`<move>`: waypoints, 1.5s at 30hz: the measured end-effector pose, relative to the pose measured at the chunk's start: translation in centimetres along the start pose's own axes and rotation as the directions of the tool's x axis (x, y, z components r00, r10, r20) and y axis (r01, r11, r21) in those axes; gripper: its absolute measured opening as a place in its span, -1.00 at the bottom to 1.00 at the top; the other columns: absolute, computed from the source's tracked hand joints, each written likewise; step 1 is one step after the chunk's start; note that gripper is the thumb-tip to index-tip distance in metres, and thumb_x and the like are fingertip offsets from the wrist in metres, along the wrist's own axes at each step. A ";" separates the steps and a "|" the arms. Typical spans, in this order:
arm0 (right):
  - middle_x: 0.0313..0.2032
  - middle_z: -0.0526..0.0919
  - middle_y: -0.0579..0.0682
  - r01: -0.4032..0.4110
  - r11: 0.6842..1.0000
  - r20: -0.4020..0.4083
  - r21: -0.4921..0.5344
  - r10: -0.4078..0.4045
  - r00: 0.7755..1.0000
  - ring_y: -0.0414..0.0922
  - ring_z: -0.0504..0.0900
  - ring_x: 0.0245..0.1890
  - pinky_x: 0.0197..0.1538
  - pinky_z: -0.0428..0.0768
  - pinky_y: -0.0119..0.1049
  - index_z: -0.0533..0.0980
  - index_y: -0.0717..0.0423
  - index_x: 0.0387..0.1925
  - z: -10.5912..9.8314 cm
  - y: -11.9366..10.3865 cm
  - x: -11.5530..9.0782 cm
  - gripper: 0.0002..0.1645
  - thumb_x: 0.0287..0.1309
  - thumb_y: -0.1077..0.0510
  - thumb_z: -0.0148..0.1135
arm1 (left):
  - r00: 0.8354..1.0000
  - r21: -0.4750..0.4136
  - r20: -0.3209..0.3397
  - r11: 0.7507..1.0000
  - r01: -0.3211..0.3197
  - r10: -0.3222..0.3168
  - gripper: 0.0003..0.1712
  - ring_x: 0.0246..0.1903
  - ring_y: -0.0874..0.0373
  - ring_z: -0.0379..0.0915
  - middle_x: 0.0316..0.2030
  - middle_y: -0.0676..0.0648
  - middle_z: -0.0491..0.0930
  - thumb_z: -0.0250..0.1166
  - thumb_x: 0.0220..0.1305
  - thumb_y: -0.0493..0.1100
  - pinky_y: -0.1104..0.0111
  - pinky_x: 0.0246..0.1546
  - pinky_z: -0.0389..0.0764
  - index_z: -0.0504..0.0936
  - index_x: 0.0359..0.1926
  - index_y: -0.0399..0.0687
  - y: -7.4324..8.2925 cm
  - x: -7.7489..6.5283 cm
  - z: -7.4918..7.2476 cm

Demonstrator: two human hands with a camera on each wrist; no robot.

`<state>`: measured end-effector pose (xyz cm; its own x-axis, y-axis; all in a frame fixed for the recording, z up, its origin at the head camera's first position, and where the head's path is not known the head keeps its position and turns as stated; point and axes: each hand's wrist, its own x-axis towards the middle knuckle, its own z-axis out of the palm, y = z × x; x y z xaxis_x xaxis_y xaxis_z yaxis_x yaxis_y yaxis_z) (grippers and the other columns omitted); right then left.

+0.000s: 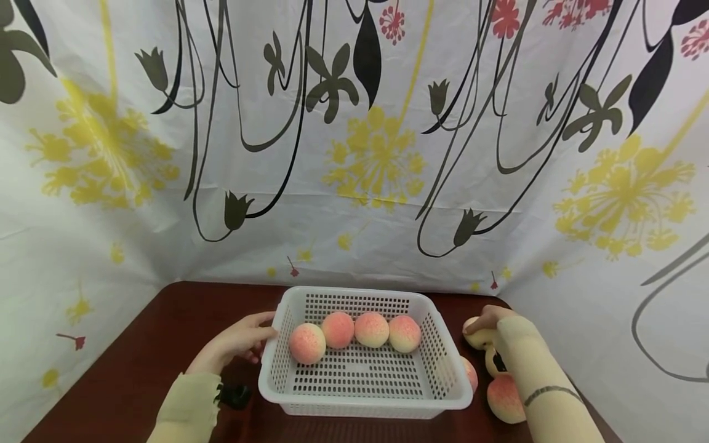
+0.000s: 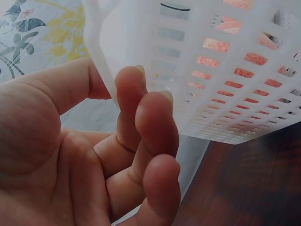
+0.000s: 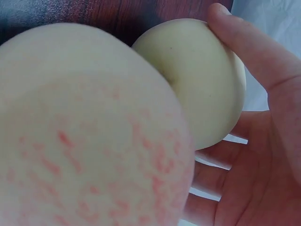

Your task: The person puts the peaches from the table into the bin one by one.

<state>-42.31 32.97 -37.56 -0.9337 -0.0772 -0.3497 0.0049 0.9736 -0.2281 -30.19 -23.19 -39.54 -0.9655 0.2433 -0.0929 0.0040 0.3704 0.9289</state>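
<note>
A white plastic basket (image 1: 376, 403) sits on the dark table with several pink-and-cream peaches (image 1: 307, 343) in its back half. At its left rim, my left hand (image 1: 244, 337) holds on, the thumb over the edge; the left wrist view shows the fingers (image 2: 157, 122) bent against the outer wall. To the right of the basket, my right hand (image 1: 493, 317) grips a pale peach (image 3: 207, 80), thumb on one side and fingers round the other. A larger-looking, red-flecked peach (image 3: 94, 141) covers part of it in the right wrist view.
More peaches lie right of the basket: one (image 1: 469, 374) against its right wall, and a pink one (image 1: 505, 399) beside my right forearm. A patterned white cloth (image 1: 354, 246) hangs behind and on both sides of the table (image 1: 138, 363). A black wrist strap (image 1: 235, 395) shows below my left hand.
</note>
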 end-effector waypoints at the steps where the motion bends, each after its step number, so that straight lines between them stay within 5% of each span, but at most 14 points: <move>1: -0.01 0.45 0.43 -0.003 1.000 -0.008 0.002 0.003 1.000 0.15 0.49 -0.09 0.00 0.45 0.01 0.30 0.62 0.09 0.1 0.0 -0.1 0.05 0.00 -0.28 0.32 | 1.000 -0.001 0.000 1.000 -0.001 0.001 -0.28 -0.67 0.14 0.37 -0.49 -0.12 0.59 0.17 0.29 -0.15 0.29 -0.62 0.53 0.20 0.40 -0.31 0.0 0.0 0.0; 6: -0.22 0.51 0.25 -0.011 0.999 -0.051 0.044 0.014 0.999 0.05 0.49 -0.27 -0.15 0.48 -0.05 0.42 0.47 -0.08 0.4 0.8 -0.1 -0.18 -0.02 -0.21 0.33 | 1.000 0.001 0.003 1.000 -0.003 0.003 -0.28 -0.66 0.14 0.38 -0.48 -0.13 0.60 0.16 0.29 -0.15 0.28 -0.61 0.54 0.20 0.40 -0.30 -0.1 0.1 0.0; 12: -0.23 0.51 0.26 0.011 0.990 -0.108 0.138 0.004 0.994 0.06 0.49 -0.28 -0.17 0.49 -0.05 0.38 0.52 -0.06 0.0 2.4 -0.8 -0.14 -0.03 -0.21 0.34 | 1.000 -0.010 -0.001 1.000 0.002 -0.002 -0.30 -0.65 0.13 0.39 -0.47 -0.13 0.60 0.16 0.29 -0.16 0.28 -0.60 0.54 0.22 0.39 -0.31 -0.3 0.1 0.1; 14: -0.39 0.44 0.25 0.039 0.954 -0.066 0.298 -0.020 0.998 0.09 0.43 -0.40 -0.26 0.51 -0.04 0.33 0.54 -0.25 0.0 2.7 -1.6 -0.29 0.06 -0.10 0.30 | 1.000 -0.015 -0.003 1.000 0.000 0.000 -0.30 -0.65 0.14 0.40 -0.46 -0.13 0.60 0.17 0.28 -0.16 0.29 -0.61 0.53 0.23 0.39 -0.30 -0.4 0.1 0.2; 18: -0.48 0.39 0.20 0.042 0.898 -0.054 0.438 -0.020 0.998 0.08 0.45 -0.49 -0.39 0.56 -0.06 0.31 0.46 -0.36 -1.5 2.6 -3.5 -0.45 0.09 0.02 0.30 | 1.000 -0.019 0.003 1.000 -0.007 0.007 -0.29 -0.65 0.13 0.41 -0.45 -0.13 0.60 0.17 0.28 -0.15 0.29 -0.61 0.53 0.22 0.39 -0.31 -0.7 0.1 0.4; 22: -0.38 0.52 0.20 0.043 0.924 -0.096 0.380 -0.007 0.995 0.07 0.57 -0.42 -0.40 0.61 -0.04 0.40 0.45 -0.21 -3.5 2.2 -4.6 -0.42 0.05 0.00 0.37 | 1.000 -0.025 0.010 1.000 -0.006 0.007 -0.29 -0.64 0.13 0.41 -0.45 -0.14 0.60 0.17 0.29 -0.15 0.30 -0.61 0.53 0.21 0.39 -0.32 -0.9 0.1 0.6; 31: -0.41 0.57 0.08 0.161 0.974 -0.158 0.157 -0.136 0.978 -0.07 0.56 -0.47 -0.37 0.60 -0.10 0.54 0.40 -0.20 -5.5 1.7 -5.1 -0.42 0.01 -0.08 0.38 | 1.000 -0.031 0.018 0.999 -0.009 0.010 -0.30 -0.64 0.13 0.40 -0.45 -0.14 0.60 0.16 0.30 -0.15 0.29 -0.61 0.50 0.21 0.39 -0.33 -0.9 0.1 0.4; 36: -0.41 0.57 0.08 0.155 0.984 -0.166 0.091 -0.139 0.976 -0.06 0.55 -0.48 -0.38 0.60 -0.10 0.56 0.36 -0.24 -6.0 1.1 -5.1 -0.43 -0.01 -0.11 0.39 | 1.000 -0.036 0.025 0.999 -0.017 0.018 -0.30 -0.63 0.13 0.39 -0.45 -0.14 0.59 0.15 0.31 -0.15 0.30 -0.60 0.50 0.19 0.39 -0.35 -0.7 0.1 0.1; 45: -0.40 0.58 0.08 0.173 0.980 -0.141 0.099 -0.159 0.977 -0.08 0.57 -0.47 -0.38 0.60 -0.10 0.51 0.42 -0.16 -6.5 -0.3 -6.0 -0.36 0.01 -0.11 0.37 | 0.999 -0.022 0.025 0.999 -0.037 0.038 -0.29 -0.64 0.13 0.41 -0.48 -0.12 0.59 0.15 0.31 -0.15 0.28 -0.61 0.50 0.19 0.39 -0.37 -0.8 0.4 0.2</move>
<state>-39.04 34.48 -29.51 -0.9638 -0.1996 -0.1770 -0.1217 0.9194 -0.3740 -30.50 -23.17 -40.36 -0.9579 0.2794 -0.0666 0.0341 0.3409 0.9395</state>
